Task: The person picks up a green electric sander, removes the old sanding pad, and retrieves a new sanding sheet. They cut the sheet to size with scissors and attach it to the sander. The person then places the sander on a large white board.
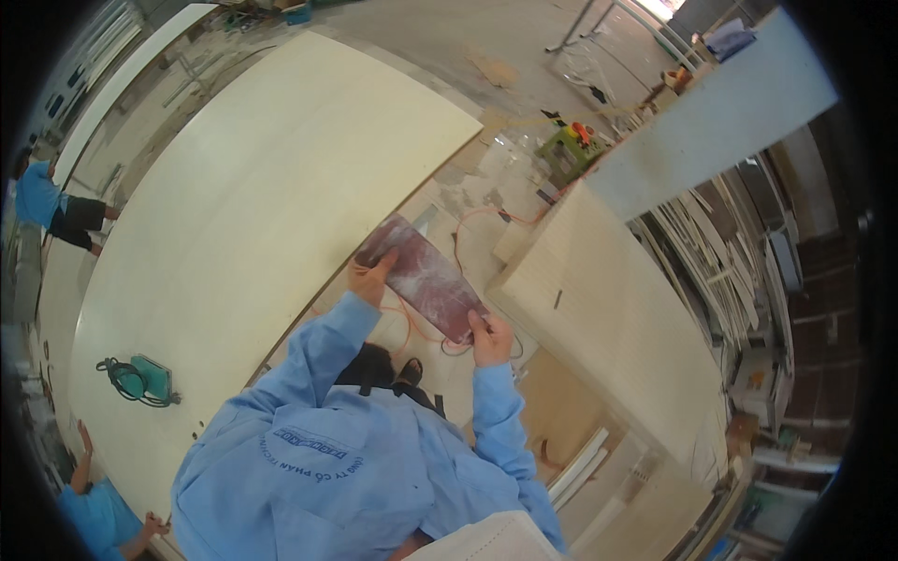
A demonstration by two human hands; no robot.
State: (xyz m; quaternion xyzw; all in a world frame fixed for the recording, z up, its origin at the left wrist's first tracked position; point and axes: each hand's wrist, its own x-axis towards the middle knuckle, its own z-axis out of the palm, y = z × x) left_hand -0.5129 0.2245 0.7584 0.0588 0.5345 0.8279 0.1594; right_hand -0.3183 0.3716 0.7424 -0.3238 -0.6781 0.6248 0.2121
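Note:
I hold a dusty reddish-brown sheet of sandpaper (426, 276) stretched between both hands, out in front of my blue-sleeved arms. My left hand (372, 278) grips its end nearest the big cream board (253, 196). At the sheet's other end, my right hand (488, 338) pinches it close to a stack of pale boards (608, 309). The sheet hangs in the air above the floor gap between the two boards.
A green power tool (150, 379) with a coiled dark cord lies on the cream board. An orange cable (468, 224) runs across the floor, and a green machine (569, 150) stands farther off. Two people in blue shirts, one standing (47, 198) and one lower down (94, 510), are at the left. Stacked panels fill the right.

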